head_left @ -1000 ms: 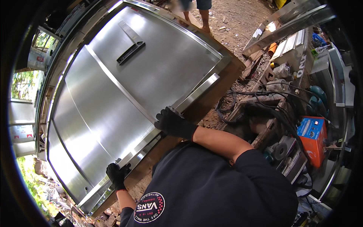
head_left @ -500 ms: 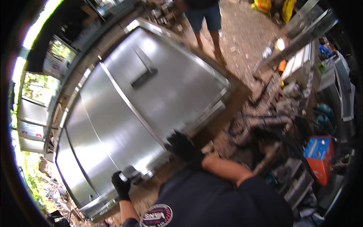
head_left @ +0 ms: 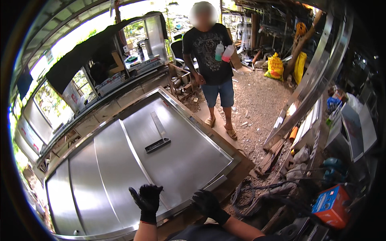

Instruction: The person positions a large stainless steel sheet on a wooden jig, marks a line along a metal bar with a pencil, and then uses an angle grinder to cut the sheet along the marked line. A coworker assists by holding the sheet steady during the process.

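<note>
My left hand, in a black glove, is raised with fingers spread over the near edge of a large framed metal panel. Nothing shows in it. My right hand, also gloved in black, is just right of it at the same edge, fingers stretched toward the frame; contact is hard to tell. Farther up the panel lies a square with a dark stock and a thin metal blade. A bright metal strip crosses the panel, left of the square.
Past the panel a person stands holding a green bottle and a pink bottle. To the right are tangled cables, an orange and blue machine and long metal profiles. A cluttered bench runs behind.
The view has swung upward, bringing the whole person in. My left hand has moved right along the near edge and opened out. My right hand has shifted right, away from the strip's end.
</note>
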Available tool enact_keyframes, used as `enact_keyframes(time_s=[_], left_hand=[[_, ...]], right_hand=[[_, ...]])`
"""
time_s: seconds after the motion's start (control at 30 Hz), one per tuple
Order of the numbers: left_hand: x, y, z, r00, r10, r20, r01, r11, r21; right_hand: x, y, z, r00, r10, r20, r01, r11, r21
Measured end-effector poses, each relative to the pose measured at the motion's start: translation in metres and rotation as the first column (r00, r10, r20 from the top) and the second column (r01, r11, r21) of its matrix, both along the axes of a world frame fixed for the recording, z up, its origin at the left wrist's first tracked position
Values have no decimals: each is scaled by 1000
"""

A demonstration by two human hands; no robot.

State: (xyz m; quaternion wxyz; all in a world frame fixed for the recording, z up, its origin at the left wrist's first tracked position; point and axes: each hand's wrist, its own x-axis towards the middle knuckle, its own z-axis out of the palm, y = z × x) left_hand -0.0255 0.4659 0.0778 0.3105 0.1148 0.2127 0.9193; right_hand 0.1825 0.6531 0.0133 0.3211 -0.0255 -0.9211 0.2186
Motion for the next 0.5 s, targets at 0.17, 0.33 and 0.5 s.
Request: enact_keyframes(time_s=[0.17, 0.33, 0.5], left_hand=[[15, 11, 45, 965, 14, 262, 26, 989, -147], [25, -62, -9, 989, 34, 141, -34, 999, 2], [51, -125, -50, 952, 148, 268, -170, 983, 64]], right_hand=[[5, 7, 33, 995, -28, -95, 19, 995, -96], [-16, -1, 36, 982, 145, -118, -159, 981, -114], [-22, -14, -1, 916, 368, 161, -290, 883, -369]])
